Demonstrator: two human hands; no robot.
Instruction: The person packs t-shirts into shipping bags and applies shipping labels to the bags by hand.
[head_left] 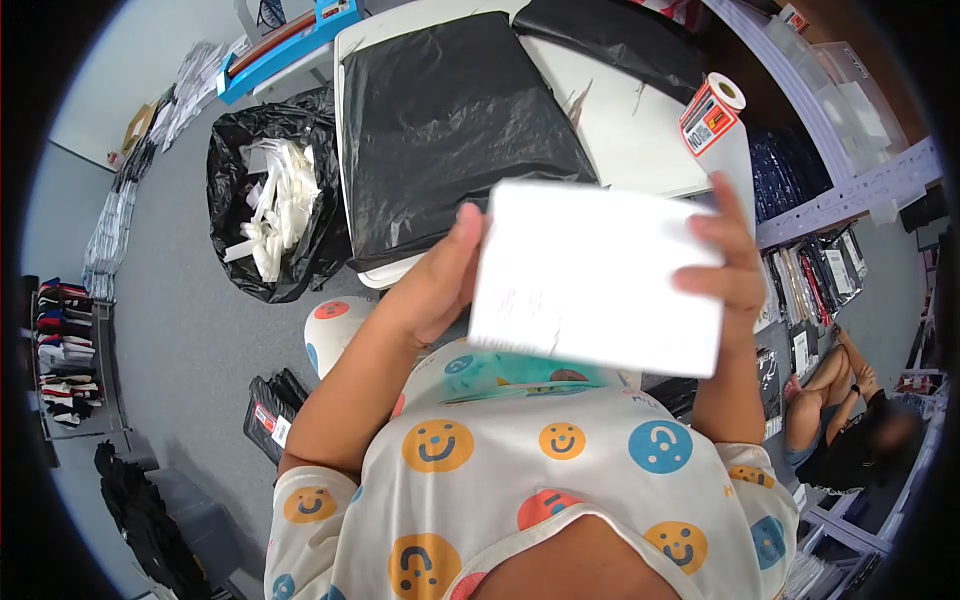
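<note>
A white rectangular sheet or stack of paper [595, 275], with faint blurred print along its lower left edge, is held in front of my chest. My left hand [445, 275] grips its left side, thumb up at the corner. At its right side my right hand [725, 255] has fingers over the front face, with the index finger raised. Behind the paper, a large black plastic package [450, 130] lies on the white table [620, 120]. A roll of red and white labels [712, 112] stands near the table's right edge.
A black bag of white scraps [275, 205] stands left of the table. Another black package [615, 40] lies at the back. Shelving [850, 185] runs along the right, where a person [850, 430] sits on the floor. A labelled black package [272, 415] lies on the floor at lower left.
</note>
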